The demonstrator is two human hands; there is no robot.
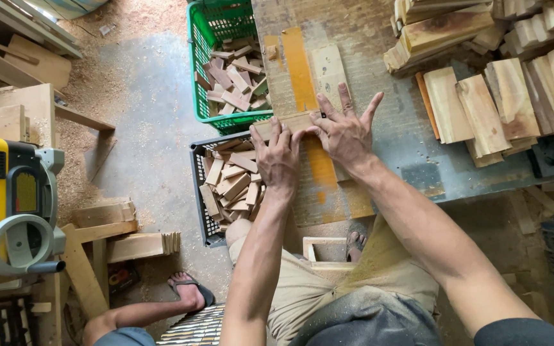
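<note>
My left hand and my right hand both press down on a small flat wooden piece lying across a dusty work table with an orange stripe. The left hand's fingers lie close together on the piece's left part. Fingers of the right hand are spread, with thumb and forefinger on the piece's right end. A pale wooden block lies just beyond the hands on the table.
A green crate and a dark crate left of the table hold several small wood offcuts. Stacked wooden slats fill the table's right side. A yellow machine stands at far left. Another person's leg shows below.
</note>
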